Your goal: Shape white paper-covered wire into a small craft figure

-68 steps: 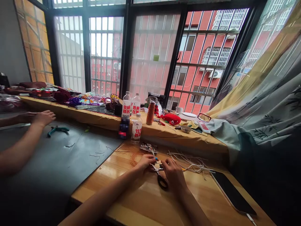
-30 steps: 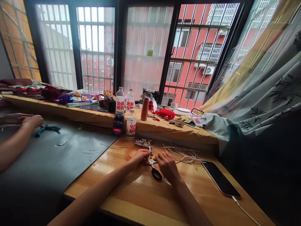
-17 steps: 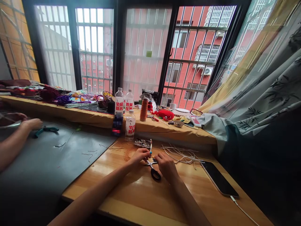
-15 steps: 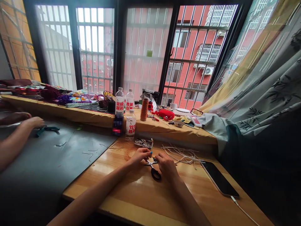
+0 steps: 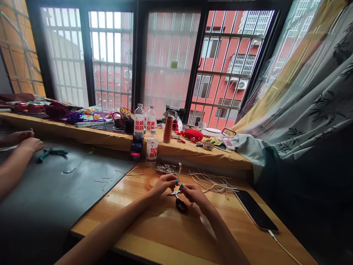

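The one camera, worn on the person's head, looks forward and down over the left bare hand [image 5: 164, 184] and the right bare hand [image 5: 193, 193], both near it at six o'clock. The glossy light-brown wooden table [image 5: 154, 235] spreads beneath them; the wide black-framed barred window [image 5: 139, 55] stands farther off at twelve, the pale bamboo-print cloth curtain [image 5: 311, 117] at three.

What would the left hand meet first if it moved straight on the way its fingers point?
Most likely the right hand: its fingertips are just ahead of those of the left hand, which pinch a pale stalk. Exact depth between them is hard to judge.
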Action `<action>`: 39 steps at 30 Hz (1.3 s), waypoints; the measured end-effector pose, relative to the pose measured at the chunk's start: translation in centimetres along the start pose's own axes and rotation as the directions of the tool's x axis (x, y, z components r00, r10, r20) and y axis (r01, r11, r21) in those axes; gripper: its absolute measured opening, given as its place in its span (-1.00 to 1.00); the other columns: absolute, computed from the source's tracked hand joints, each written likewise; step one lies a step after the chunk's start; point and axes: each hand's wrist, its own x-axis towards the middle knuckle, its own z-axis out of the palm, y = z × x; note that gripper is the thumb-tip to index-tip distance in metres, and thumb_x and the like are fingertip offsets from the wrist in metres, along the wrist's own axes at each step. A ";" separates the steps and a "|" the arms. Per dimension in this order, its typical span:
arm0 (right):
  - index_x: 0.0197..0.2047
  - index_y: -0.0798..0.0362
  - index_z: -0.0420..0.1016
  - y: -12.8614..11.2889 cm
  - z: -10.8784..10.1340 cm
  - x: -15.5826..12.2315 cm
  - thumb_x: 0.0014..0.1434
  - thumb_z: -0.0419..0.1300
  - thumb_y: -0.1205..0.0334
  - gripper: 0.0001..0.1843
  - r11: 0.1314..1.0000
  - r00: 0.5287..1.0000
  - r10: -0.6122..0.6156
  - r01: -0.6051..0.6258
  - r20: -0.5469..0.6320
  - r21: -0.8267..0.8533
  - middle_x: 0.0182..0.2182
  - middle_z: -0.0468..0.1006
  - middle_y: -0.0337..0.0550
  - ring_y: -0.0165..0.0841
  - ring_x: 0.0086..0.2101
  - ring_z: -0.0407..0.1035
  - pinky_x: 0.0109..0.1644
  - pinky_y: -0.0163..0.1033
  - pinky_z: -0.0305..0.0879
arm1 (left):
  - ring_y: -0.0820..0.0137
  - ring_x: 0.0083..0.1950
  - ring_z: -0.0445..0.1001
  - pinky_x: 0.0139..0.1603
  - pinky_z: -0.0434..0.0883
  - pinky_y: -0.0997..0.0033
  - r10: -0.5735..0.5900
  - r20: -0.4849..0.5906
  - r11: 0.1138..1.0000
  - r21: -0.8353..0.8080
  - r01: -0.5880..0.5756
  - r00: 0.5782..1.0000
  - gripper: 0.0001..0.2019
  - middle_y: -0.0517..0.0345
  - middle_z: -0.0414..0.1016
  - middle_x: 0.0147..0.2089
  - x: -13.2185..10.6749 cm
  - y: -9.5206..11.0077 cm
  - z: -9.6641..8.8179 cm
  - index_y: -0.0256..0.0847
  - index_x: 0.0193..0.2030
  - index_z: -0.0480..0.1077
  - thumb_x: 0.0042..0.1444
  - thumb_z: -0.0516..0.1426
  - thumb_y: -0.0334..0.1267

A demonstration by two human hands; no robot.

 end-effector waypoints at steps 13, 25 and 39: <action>-0.10 0.07 0.21 -0.4 1.6 -0.7 0.10 -0.04 0.20 -0.72 0.656 0.879 -0.463 0.250 -0.118 -0.712 -0.36 0.39 -0.14 -0.38 -0.43 0.32 -0.48 -0.36 0.13 | 0.59 -0.64 0.22 -0.61 0.21 0.55 0.064 -0.024 0.998 0.017 -0.064 0.998 -0.66 0.26 0.28 -0.58 0.7 -1.0 -0.6 -0.33 -0.46 0.30 -0.19 0.15 -0.04; -0.19 0.05 0.35 -0.4 1.3 -1.2 0.10 -0.07 0.48 -0.72 0.116 0.657 -0.754 0.109 -0.016 -0.987 -0.44 0.39 -0.19 -0.49 -0.49 0.27 -0.44 -0.42 0.05 | 0.60 -0.62 0.20 -0.60 0.22 0.55 0.012 -0.019 0.995 -0.096 -0.014 1.000 -0.65 0.23 0.31 -0.55 0.4 0.0 0.1 -0.32 -0.45 0.27 -0.22 0.18 -0.05; -0.29 0.07 0.39 -0.7 1.3 -1.4 0.11 -0.13 0.46 -0.70 0.137 0.717 -0.697 0.119 -0.011 -0.983 -0.50 0.36 -0.19 -0.44 -0.49 0.27 -0.43 -0.37 0.01 | 0.59 -0.60 0.22 -0.56 0.24 0.54 -0.001 -0.007 0.991 -0.131 0.001 1.000 -0.65 0.19 0.35 -0.52 0.5 -0.5 0.1 -0.34 -0.46 0.28 -0.23 0.19 -0.05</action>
